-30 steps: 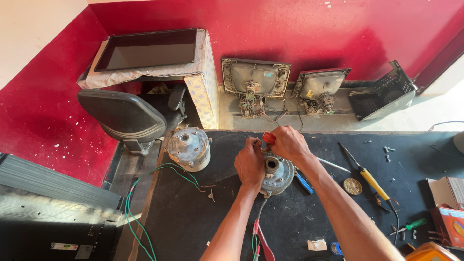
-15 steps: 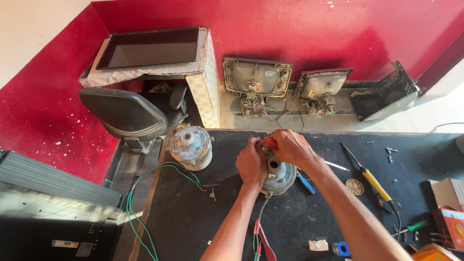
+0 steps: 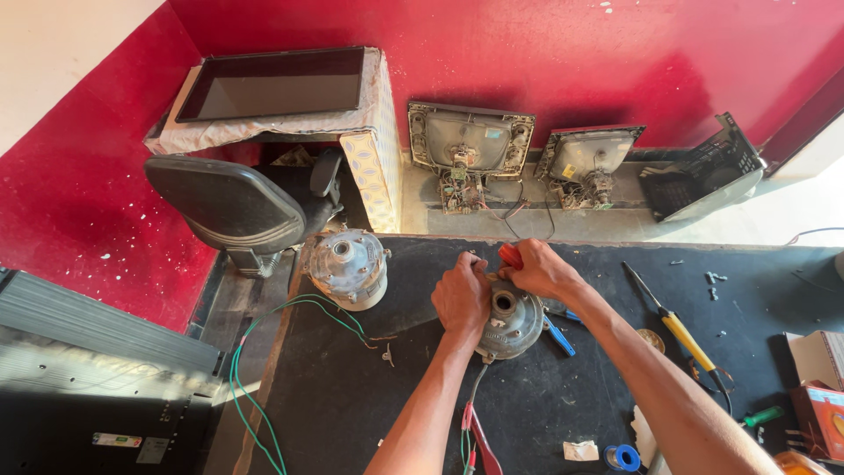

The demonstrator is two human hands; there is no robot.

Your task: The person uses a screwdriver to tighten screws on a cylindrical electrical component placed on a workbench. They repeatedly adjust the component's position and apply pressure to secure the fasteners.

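Observation:
A round grey metal motor (image 3: 512, 322) sits on the black worktable (image 3: 369, 405). My left hand (image 3: 462, 295) grips its left side from above. My right hand (image 3: 538, 268) is closed around a red tool handle (image 3: 510, 255) at the motor's far edge; the tool's tip is hidden. Red and green wires (image 3: 472, 431) run from the motor toward me. A second, similar motor (image 3: 349, 266) stands apart at the table's far left corner, with green wires (image 3: 264, 369) trailing off the edge.
A yellow-handled screwdriver (image 3: 675, 324) and blue-handled pliers (image 3: 556, 334) lie right of the motor. Solder spool (image 3: 624, 456), boxes (image 3: 818, 387) at right. Beyond the table: a black chair (image 3: 230, 204), a cloth-covered screen (image 3: 272, 84), two bare tube chassis (image 3: 470, 141) against the red wall.
My right hand with the red handle has shifted slightly left over the motor's far edge. The left hand stays on the motor.

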